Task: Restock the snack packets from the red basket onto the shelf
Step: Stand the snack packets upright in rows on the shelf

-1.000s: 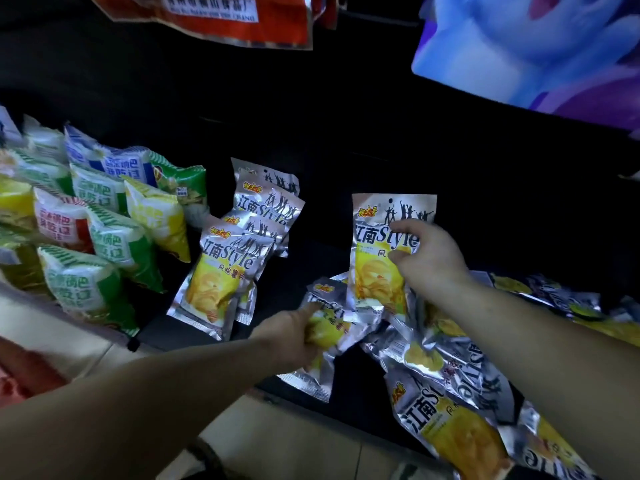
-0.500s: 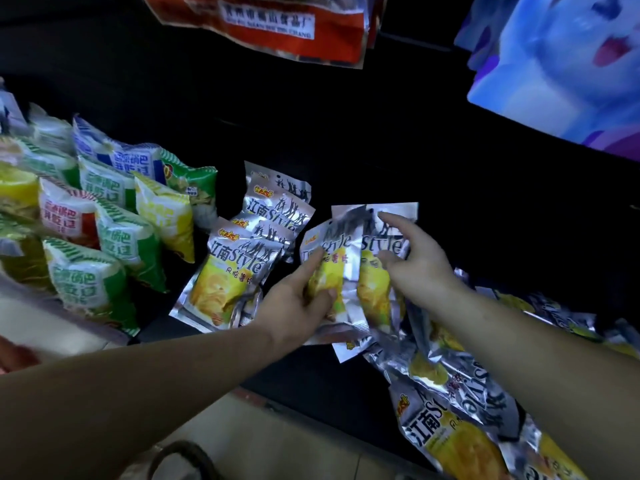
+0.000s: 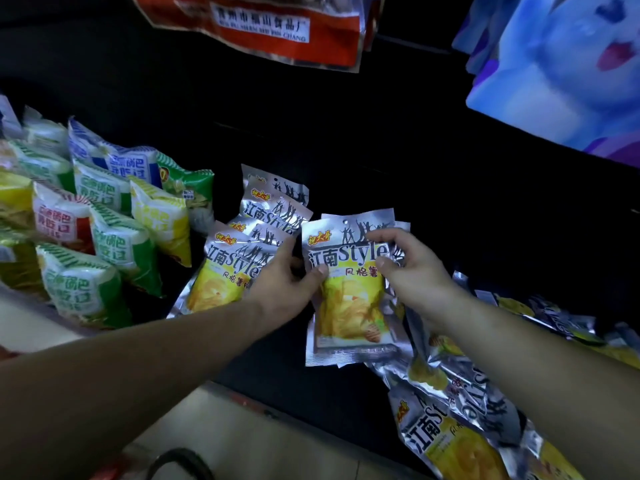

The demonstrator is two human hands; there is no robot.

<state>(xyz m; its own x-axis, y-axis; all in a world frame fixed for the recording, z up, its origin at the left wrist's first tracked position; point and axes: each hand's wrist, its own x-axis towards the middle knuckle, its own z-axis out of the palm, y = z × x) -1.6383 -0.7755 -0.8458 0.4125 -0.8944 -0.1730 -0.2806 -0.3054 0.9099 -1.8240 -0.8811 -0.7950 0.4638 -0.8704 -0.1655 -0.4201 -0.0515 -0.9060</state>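
Observation:
Both my hands hold a small upright stack of silver-and-yellow snack packets [image 3: 348,299] over the dark shelf [image 3: 346,403]. My left hand [image 3: 285,282] grips its left edge, thumb on the front. My right hand [image 3: 408,271] pinches the right edge, fingers over the top corner. A row of the same packets [image 3: 235,268] leans just left of them. More of these packets [image 3: 450,427] lie loose in a heap at the lower right. The red basket is not clearly in view.
Green, yellow, red and blue puffed snack bags [image 3: 104,237] fill the shelf's left part. A red packet [image 3: 277,26] hangs overhead, and a blue printed bag [image 3: 561,71] sits at the upper right. Pale floor [image 3: 242,438] shows below the shelf edge.
My left hand brought its packet up and set it in front of the one in my right hand. Both hands now hold the packets together as a stack, facing me.

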